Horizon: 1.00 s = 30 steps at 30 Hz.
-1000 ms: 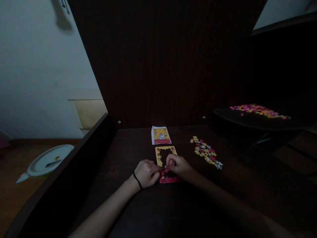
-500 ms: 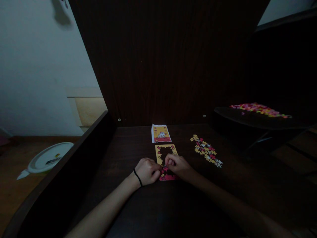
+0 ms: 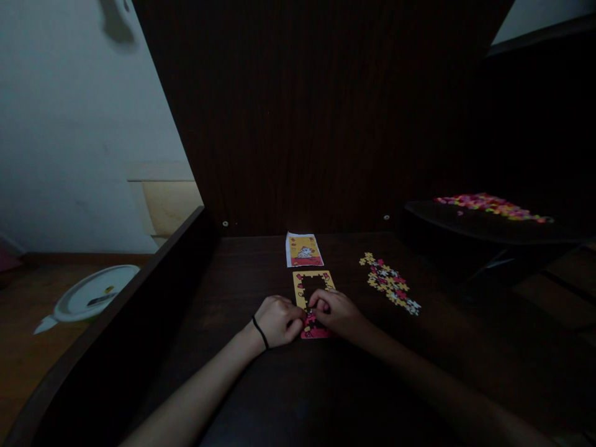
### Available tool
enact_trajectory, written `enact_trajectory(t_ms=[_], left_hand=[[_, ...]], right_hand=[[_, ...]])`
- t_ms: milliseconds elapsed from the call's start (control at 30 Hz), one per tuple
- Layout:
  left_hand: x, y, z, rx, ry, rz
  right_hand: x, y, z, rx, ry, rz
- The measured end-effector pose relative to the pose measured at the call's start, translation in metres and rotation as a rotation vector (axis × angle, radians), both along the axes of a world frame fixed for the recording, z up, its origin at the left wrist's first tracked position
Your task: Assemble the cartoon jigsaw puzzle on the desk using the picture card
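A partly assembled jigsaw puzzle (image 3: 313, 274) lies flat on the dark table, its yellow and pink border joined around a dark gap. My left hand (image 3: 278, 321), with a black band at the wrist, is closed at its left edge, fingertips on the lower left pieces; whatever they may grip is hidden. Over the right side of the puzzle, my right hand (image 3: 339, 314) is pinched, its fingertips at a small pink and white puzzle piece (image 3: 310, 311) near the lower left of the gap. Behind the puzzle lies a picture sheet (image 3: 305, 251) with a white animal on yellow and pink.
Loose puzzle pieces (image 3: 388, 280) in yellow, pink and white are spread right of the puzzle. More colourful small pieces (image 3: 493, 206) lie on a raised dark shelf (image 3: 442, 220). A dark side panel (image 3: 139, 273) bounds the left; a white lid (image 3: 100, 292) is beyond it.
Both hands stay at almost the same place on the puzzle, with my right fingers shifting only slightly. The whole view has moved a little.
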<state>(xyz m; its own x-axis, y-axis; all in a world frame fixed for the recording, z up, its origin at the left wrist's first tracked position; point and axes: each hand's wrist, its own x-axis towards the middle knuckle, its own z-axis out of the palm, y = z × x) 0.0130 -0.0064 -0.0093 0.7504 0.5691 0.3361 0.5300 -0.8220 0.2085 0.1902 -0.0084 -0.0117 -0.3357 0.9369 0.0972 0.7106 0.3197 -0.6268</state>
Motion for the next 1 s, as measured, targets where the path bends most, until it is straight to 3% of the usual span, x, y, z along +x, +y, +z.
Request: enact_trajectory(t_ms=[500, 800, 1000], left_hand=[[-0.001, -0.001, 0.003, 0.019, -0.008, -0.012], [-0.001, 0.0, 0.002, 0.006, 0.038, -0.025], [-0.004, -0.001, 0.0, 0.063, -0.035, -0.004]], right_hand=[[0.011, 0.002, 0.011, 0.112, 0.081, -0.088], [0.006, -0.002, 0.01, 0.088, 0.07, -0.05], [0.013, 0.0, 0.016, 0.156, 0.055, -0.104]])
